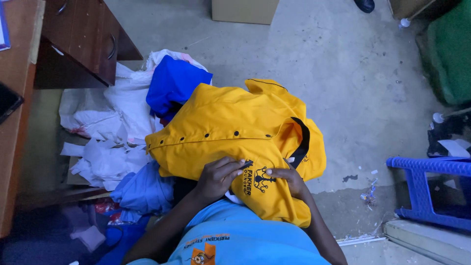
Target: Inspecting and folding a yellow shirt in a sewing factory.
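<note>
On lap: yellow shirt, bunched, buttons up. My left hand flat on it, fingers partly curled, pressing cloth near black printed emblem. My right hand fingers bent, gripping fabric fold beside emblem. Blue cloth, white scraps behind shirt.

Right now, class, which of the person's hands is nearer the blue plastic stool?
Right. The right hand rests on the yellow shirt toward the blue plastic stool; the left hand lies farther away.
</note>
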